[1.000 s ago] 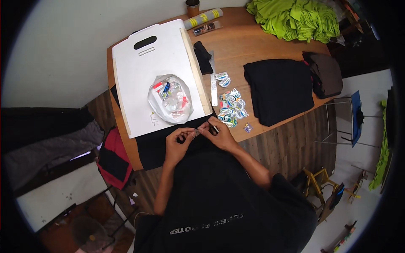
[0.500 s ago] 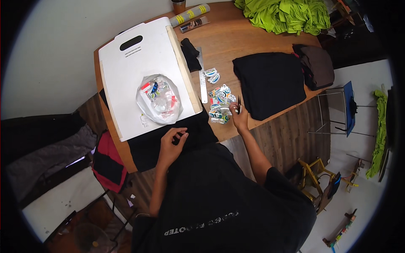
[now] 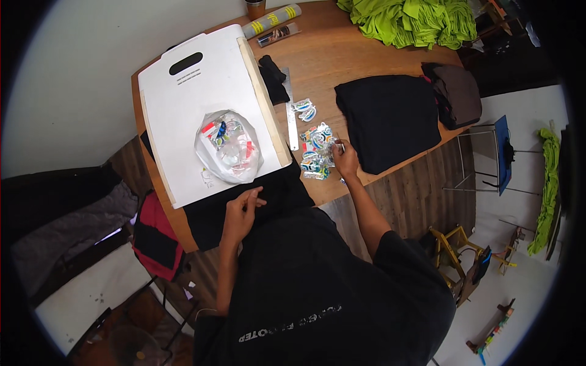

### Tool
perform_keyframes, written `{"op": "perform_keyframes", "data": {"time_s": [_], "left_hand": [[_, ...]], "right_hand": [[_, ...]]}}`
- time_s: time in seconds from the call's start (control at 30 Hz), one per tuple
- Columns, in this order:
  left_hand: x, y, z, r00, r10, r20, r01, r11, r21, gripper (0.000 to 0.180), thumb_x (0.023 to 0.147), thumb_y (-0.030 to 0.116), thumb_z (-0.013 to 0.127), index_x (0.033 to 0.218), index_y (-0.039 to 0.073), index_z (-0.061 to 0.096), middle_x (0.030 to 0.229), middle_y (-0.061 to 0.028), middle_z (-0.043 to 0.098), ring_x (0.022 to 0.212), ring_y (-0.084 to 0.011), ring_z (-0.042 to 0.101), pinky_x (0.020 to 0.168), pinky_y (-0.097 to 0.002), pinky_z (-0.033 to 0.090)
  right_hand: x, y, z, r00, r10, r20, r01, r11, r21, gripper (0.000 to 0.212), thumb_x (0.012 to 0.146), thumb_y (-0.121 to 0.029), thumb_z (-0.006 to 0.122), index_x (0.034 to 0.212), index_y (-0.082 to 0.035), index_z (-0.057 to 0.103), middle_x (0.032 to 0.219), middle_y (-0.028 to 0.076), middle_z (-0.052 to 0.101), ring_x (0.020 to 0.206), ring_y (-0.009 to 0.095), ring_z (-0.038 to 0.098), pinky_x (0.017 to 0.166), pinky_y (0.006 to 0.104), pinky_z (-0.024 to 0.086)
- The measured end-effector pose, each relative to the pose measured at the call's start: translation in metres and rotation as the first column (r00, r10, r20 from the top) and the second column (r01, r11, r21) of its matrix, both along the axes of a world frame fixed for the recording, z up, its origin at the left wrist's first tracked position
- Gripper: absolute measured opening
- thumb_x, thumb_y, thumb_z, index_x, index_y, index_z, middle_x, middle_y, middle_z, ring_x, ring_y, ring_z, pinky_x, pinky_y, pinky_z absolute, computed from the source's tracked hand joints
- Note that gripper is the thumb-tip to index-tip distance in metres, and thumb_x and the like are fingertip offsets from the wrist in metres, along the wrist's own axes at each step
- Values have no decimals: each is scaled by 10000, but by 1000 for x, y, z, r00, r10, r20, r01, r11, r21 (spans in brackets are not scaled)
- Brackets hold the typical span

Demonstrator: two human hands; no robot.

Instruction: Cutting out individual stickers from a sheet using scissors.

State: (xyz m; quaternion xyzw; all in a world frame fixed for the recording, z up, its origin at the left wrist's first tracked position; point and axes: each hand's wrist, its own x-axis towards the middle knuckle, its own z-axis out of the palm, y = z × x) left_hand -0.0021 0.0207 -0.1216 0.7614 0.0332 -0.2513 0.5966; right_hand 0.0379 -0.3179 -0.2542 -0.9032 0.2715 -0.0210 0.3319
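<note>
My right hand (image 3: pixel 346 161) is closed at the near right edge of a pile of colourful cut-out stickers (image 3: pixel 316 160) on the wooden table. Between its fingers is a small pointed tool, mostly hidden now; its exact kind cannot be made out. My left hand (image 3: pixel 240 213) hovers over black fabric (image 3: pixel 274 192) at the front of the board, fingers loosely bent and apart, nothing visible in them. Left of the stickers, an open clear plastic bag (image 3: pixel 229 149) holding more small printed pieces lies on a white board (image 3: pixel 165 110).
A ruler (image 3: pixel 292 128) and a smaller sticker group (image 3: pixel 305 110) lie beside the board. Folded black cloth (image 3: pixel 390 122) is at the right, with a brown-black bundle (image 3: pixel 455 94) past it. Lime-green garments (image 3: pixel 415 24) and rolls (image 3: pixel 271 21) occupy the far side.
My right hand has turned and moved slightly left, toward the stickers; the dark tool, upright and plain before, is now largely hidden. My left hand has drawn back slightly, its fingers straighter.
</note>
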Motion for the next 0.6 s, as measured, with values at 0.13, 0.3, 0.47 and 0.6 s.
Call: {"op": "perform_keyframes", "data": {"time_s": [0.13,0.3,0.47,0.6], "left_hand": [[2,-1,1,980,-10,199,-20,989,148,201,936,109,616,1100,6,673,850,-96,687,704,-101,605,629,-241,469],[5,-2,4,973,-48,225,31,996,79,206,923,101,627,1105,15,673,823,-75,660,687,-104,566,638,-245,450],[4,1,7,971,15,238,-47,990,131,218,922,103,629,1116,16,671,867,-71,672,731,-98,571,671,-236,447],[3,-2,7,972,-68,224,43,993,112,215,911,105,641,1105,16,670,883,-78,672,755,-121,589,678,-246,455]], "right_hand": [[0,13,4,969,132,-209,-161,979,-124,364,871,-313,639,1225,-226,631,828,203,682,771,360,670,677,446,518],[-2,27,-7,911,377,-166,-394,915,-86,353,894,-333,607,1242,-271,626,903,222,685,831,385,670,711,467,521],[4,31,0,950,207,-235,-227,972,-64,370,890,-307,619,1253,-239,604,955,168,700,902,363,667,752,448,522],[12,30,2,939,264,-222,-287,954,-82,414,875,-303,643,1277,-221,590,1023,149,699,962,343,660,802,437,515]]}}
